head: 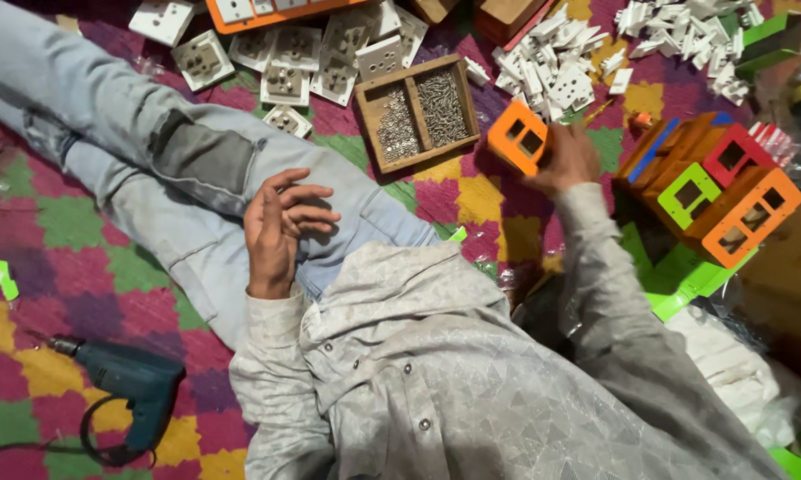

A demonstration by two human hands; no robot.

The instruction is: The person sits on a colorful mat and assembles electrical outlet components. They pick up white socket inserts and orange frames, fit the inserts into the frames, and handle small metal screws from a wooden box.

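Observation:
I sit on a patterned floor mat with my legs in light jeans stretched to the upper left. My left hand (280, 227) rests on my thigh, palm up, fingers loosely curled and holding nothing. My right hand (565, 160) is stretched forward and grips an orange plastic box frame (518, 135) with two rectangular openings, lifted just above the mat. It is right of a wooden tray (418, 111) with two compartments of small metal screws.
A stack of orange, green, red and blue box frames (716, 187) lies at the right. White socket plates (285, 67) and small white parts (552, 67) are spread along the top. A teal power drill (129, 387) with cord lies at lower left.

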